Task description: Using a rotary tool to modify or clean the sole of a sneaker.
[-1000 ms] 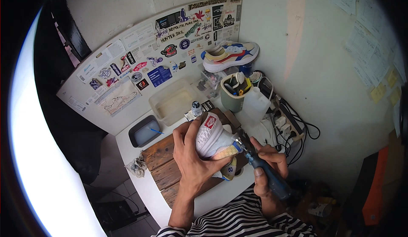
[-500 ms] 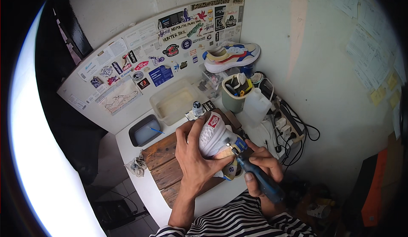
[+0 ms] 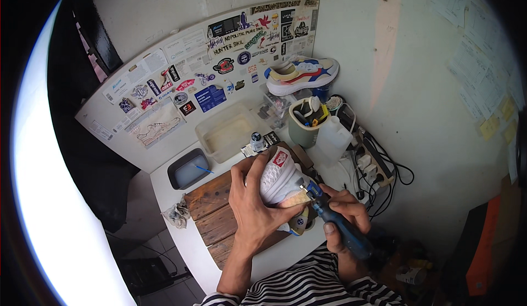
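My left hand [image 3: 250,207] is wrapped round a white sneaker [image 3: 273,181] with a red patch on its heel end, held tilted over a wooden board [image 3: 211,212]. Blue and yellow parts show below it, partly hidden by my fingers and the tool. In my right hand [image 3: 351,210] is a dark blue handheld rotary tool [image 3: 347,233]. Its metal tip lies close to the pale yellowish patch on the sneaker's side; whether it touches I cannot tell.
A multicoloured sneaker [image 3: 302,75] rests at the back, above a greenish tub of tools [image 3: 303,133]. Nearby are a white jug [image 3: 334,140], a power strip [image 3: 376,160] with cables, a clear basin [image 3: 228,133], a dark tray [image 3: 190,169], a small bottle [image 3: 256,141] and a crumpled rag [image 3: 177,214].
The rotary tool and my right hand have shifted slightly right and down relative to the sneaker, uncovering more of the yellowish patch. My left hand keeps its grip.
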{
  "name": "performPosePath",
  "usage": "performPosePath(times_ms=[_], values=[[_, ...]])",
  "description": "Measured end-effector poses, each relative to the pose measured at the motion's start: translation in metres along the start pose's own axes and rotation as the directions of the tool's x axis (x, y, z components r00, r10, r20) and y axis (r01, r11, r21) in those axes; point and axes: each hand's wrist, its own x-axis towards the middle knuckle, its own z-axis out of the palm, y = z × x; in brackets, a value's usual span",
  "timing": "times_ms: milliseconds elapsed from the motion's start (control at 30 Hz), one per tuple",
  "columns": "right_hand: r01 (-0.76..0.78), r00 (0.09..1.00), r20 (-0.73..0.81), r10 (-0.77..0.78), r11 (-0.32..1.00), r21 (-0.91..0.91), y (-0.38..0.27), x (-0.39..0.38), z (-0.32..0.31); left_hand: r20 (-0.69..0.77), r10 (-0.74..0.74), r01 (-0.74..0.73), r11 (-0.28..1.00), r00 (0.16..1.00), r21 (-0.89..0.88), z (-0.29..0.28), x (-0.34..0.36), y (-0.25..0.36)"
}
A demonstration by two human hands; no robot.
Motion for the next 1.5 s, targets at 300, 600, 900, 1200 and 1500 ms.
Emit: performPosePath(times_ms=[300, 600, 900, 1200, 1500], values=[[0.0, 0.994, 0.105, 0.006, 0.998, -0.061, -0.004, 0.005, -0.003, 0.03, -0.001, 0.0, 1.0, 1.0, 0.012, 0.001, 0.001, 0.003], [-0.012, 1.0, 0.022, 0.013, 0.997, -0.071, -0.003, 0.003, 0.002, 0.008, -0.013, 0.013, 0.999, 1.0, -0.037, -0.001, 0.0, 0.001], [0.041, 0.986, 0.167, -0.023, 0.994, -0.104, -0.006, 0.005, 0.0, 0.027, -0.024, 0.024, 1.0, 0.999, -0.004, 0.002, 0.0, 0.0], [-0.003, 0.996, 0.092, 0.011, 0.996, -0.093, -0.006, 0.008, 0.0, 0.031, 0.016, -0.016, 1.0, 0.999, 0.014, 0.002, 0.002, 0.002], [-0.011, 1.0, -0.011, 0.011, 1.0, 0.001, -0.001, -0.002, 0.002, 0.02, -0.032, 0.032, 0.999, 0.999, 0.01, 0.002, 0.001, 0.003]])
